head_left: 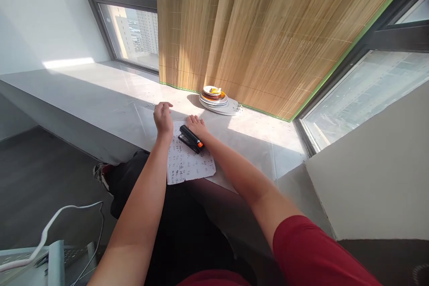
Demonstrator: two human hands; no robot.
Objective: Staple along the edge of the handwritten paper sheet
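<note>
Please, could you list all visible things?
Flat ledge: one, pale grey, centre
Handwritten paper: one, white, on ledge
Long stapler: one, black and orange, on paper
Bamboo blind: one, tan, top
Stacked round plates: several, white and amber, near blind
Small object: one, yellow, atop plates
Windows: several panes, dark-framed, both sides
Buildings: several, pale, outside
Cable: one, white, lower left
Left hand: one, bare, at paper's edge
Right hand: one, bare, beside stapler
Sleeve: one, red, right

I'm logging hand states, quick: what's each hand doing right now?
Left hand: partly curled by the paper; whether it holds anything cannot be told.
Right hand: open, palm down, beside the black stapler.
</note>
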